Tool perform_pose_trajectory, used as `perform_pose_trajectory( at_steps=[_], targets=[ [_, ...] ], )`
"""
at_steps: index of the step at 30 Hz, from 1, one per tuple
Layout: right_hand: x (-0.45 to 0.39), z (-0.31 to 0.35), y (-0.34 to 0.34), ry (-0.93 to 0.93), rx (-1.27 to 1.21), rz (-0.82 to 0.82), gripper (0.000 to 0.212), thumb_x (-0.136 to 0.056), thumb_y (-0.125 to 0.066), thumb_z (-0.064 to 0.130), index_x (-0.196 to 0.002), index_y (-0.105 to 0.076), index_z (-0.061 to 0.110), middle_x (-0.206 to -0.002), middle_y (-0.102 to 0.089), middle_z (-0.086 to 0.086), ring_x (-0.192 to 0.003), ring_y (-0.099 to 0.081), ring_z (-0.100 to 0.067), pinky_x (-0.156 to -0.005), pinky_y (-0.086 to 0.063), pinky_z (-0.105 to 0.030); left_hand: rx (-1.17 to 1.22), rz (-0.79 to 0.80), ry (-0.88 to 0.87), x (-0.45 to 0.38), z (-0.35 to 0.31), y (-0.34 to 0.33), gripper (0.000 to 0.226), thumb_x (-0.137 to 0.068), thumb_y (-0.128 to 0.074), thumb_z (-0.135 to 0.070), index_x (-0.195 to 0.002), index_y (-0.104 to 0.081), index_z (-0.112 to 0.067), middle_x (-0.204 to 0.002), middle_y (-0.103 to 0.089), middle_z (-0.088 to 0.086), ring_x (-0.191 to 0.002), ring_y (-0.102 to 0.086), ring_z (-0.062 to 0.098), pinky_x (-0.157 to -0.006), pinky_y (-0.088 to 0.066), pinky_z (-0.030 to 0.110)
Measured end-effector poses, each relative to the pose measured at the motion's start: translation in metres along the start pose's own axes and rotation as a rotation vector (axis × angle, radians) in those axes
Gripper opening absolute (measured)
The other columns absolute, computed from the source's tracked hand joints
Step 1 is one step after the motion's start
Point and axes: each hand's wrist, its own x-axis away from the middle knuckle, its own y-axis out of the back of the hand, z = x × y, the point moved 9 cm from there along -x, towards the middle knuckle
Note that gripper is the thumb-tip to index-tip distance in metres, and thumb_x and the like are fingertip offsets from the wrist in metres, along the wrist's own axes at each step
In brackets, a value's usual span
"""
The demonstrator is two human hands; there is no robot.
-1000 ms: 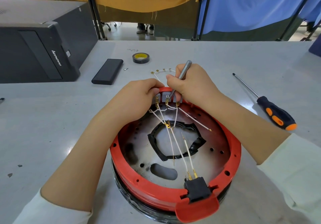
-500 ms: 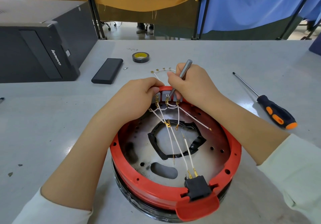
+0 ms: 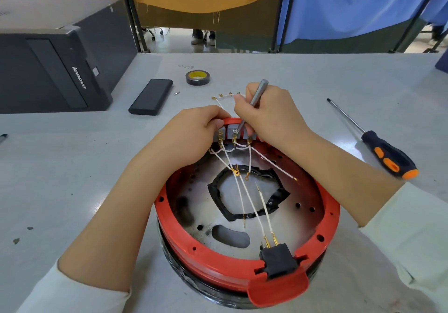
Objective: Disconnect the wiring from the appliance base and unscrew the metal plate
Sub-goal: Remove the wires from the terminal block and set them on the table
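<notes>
Pale grey worktop (image 3: pixel 72 167), carrying a round red-rimmed appliance base (image 3: pixel 242 271) at the near middle, an orange-and-black-handled screwdriver (image 3: pixel 385 157) to the right, a flat black rectangular case (image 3: pixel 151 96), a black tape roll (image 3: pixel 197 77), a black computer tower (image 3: pixel 48 70) far left.

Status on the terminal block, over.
Right hand grips small screwdriver, tip on grey terminal block. Left hand steadies block. White wires still attached.
</notes>
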Motion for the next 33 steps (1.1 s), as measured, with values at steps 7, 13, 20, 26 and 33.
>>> perform_pose_trajectory(
  at_steps=[7,13,20,26,33],
  targets=[
    [-0.004,-0.005,-0.007,-0.063,-0.038,0.063,0.034,-0.091,-0.053,0.021,-0.060,-0.039,0.013,-0.049,-0.058,-0.016,-0.035,-0.048,-0.014,-0.047,-0.044,-0.027,0.002,0.006,-0.001,0.000,-0.001,0.000,0.027,-0.100,-0.040,-0.022,-0.118,-0.060,-0.030,-0.068,-0.045,-0.018,-0.057,-0.042,0.002,-0.050,-0.033,0.005],
    [-0.011,-0.012,-0.014,-0.139,-0.066,0.143,0.036,-0.088,-0.052,0.020,-0.056,-0.039,0.015,-0.041,-0.054,-0.005,-0.032,-0.047,-0.019,-0.046,-0.040,-0.025,-0.010,0.013,0.003,0.000,-0.001,0.000,0.027,-0.100,-0.039,-0.023,-0.118,-0.059,-0.031,-0.072,-0.046,-0.019,-0.060,-0.043,0.001,-0.049,-0.032,0.005],
    [0.001,0.003,-0.001,0.030,-0.005,-0.011,0.036,-0.092,-0.052,0.022,-0.060,-0.037,0.013,-0.049,-0.055,-0.016,-0.037,-0.052,-0.013,-0.053,-0.047,-0.034,-0.002,0.001,-0.004,0.000,0.001,0.000,0.027,-0.100,-0.040,-0.023,-0.117,-0.060,-0.030,-0.067,-0.045,-0.017,-0.059,-0.044,0.002,-0.049,-0.032,0.006],
    [-0.001,0.002,-0.006,-0.001,-0.017,0.049,0.034,-0.091,-0.054,0.021,-0.061,-0.039,0.012,-0.052,-0.056,-0.019,-0.037,-0.051,-0.016,-0.049,-0.045,-0.032,0.001,0.000,-0.012,0.000,0.001,0.000,0.027,-0.100,-0.040,-0.022,-0.117,-0.060,-0.030,-0.067,-0.046,-0.017,-0.057,-0.044,0.002,-0.048,-0.032,0.005],
    [-0.007,-0.009,-0.014,-0.120,-0.098,0.151,0.032,-0.086,-0.051,0.016,-0.057,-0.036,0.014,-0.041,-0.053,-0.010,-0.031,-0.044,-0.019,-0.038,-0.036,-0.018,-0.031,0.001,-0.013,-0.001,0.000,-0.001,0.027,-0.100,-0.039,-0.023,-0.117,-0.059,-0.030,-0.071,-0.046,-0.018,-0.061,-0.044,0.002,-0.049,-0.031,0.007]
  ],
)
